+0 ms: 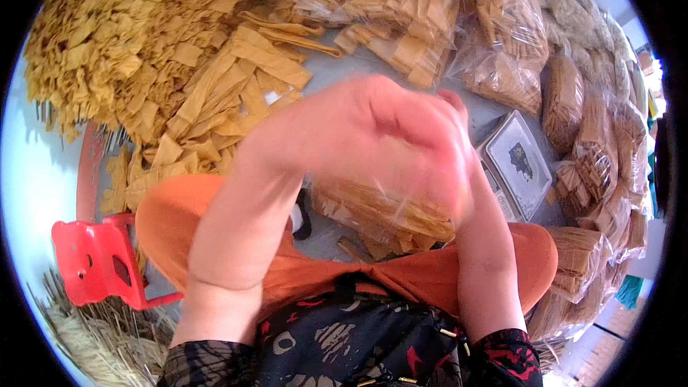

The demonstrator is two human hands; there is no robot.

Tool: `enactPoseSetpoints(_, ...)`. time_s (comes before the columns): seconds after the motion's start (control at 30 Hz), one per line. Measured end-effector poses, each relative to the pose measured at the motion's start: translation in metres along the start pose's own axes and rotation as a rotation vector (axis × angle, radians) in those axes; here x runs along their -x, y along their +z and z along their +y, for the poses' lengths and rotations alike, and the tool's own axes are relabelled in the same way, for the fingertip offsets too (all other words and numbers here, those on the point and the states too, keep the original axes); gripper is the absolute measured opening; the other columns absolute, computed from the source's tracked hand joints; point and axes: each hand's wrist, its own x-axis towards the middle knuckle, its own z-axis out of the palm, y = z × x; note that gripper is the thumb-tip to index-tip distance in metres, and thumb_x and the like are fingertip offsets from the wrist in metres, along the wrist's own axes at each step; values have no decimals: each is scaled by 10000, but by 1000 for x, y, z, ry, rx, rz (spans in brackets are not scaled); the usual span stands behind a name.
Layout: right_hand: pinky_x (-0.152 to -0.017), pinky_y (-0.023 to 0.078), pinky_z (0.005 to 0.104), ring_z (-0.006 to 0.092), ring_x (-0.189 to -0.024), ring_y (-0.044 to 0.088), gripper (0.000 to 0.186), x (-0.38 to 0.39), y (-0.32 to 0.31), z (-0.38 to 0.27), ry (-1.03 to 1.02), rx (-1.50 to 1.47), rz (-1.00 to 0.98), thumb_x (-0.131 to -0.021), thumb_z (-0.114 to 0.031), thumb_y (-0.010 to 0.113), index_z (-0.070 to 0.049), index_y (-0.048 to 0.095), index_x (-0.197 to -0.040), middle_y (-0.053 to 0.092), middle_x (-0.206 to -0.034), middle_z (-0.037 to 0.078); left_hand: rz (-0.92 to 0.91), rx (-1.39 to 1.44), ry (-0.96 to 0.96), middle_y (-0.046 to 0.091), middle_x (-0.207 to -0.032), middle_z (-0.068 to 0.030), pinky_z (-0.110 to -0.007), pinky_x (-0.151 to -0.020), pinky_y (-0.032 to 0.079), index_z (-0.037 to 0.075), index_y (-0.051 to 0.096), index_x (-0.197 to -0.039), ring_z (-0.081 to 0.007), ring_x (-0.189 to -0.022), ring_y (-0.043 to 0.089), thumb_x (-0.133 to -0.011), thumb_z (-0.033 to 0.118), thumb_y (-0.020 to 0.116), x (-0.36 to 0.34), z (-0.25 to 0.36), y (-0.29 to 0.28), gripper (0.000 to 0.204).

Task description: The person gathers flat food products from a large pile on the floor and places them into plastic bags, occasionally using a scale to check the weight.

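Observation:
My left hand [373, 122] is raised in front of me, its fingers curled closed and smeared by motion. Close against it is my right hand [459, 143], mostly hidden behind the left, so its fingers do not show well. Below both hands, between my bent knees, lies a clear plastic bag [387, 222] filled with dried yellow-brown sheets in strips. Its thin film rises toward my hands and appears gathered in the left one. The exact grip is blurred.
A large heap of yellow strips [136, 36] lies far left, with longer folded sheets [236, 79] beside it. Packed clear bags [502, 29] line the back and right. At right is a flat scale [517, 165]; at left, a red plastic stool [93, 258].

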Motion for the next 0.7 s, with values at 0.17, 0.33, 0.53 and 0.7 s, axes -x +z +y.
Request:
enactPoseSetpoints(0.17,-884,432,295,177,-975,586,299,70,67,-82,1,35,-315,-825,-245,658,-82,667,-1076,650,-1049,66,-118,-181,266,651,-886,-89,-327,-739,494,21,695,-826,-212,-843,609,-864,266,681,31,75,94,248)
enactPoseSetpoints(0.33,-791,447,274,109,-836,554,281,161,85,-171,-153,20,-598,-850,-230,648,-89,657,-1093,647,-979,23,-97,-288,407,658,-885,-94,-343,-746,498,25,700,-822,-235,-841,608,-848,259,700,68,100,146,235)
enactPoseSetpoints(0.53,-721,443,237,77,-769,533,243,222,113,-264,-411,13,-780,-866,-178,635,-83,651,-1089,629,-955,14,102,-348,482,665,-885,-100,-362,-754,504,30,705,-818,-263,-838,607,-830,251,722,127,107,152,222)
enactPoseSetpoints(0.7,-703,470,269,131,-783,592,228,272,159,-320,-689,15,-899,-863,-158,626,-63,646,-1070,626,-925,60,816,-478,253,639,-857,-119,-348,-754,491,27,624,-741,-226,-878,601,-921,234,595,244,86,116,275)
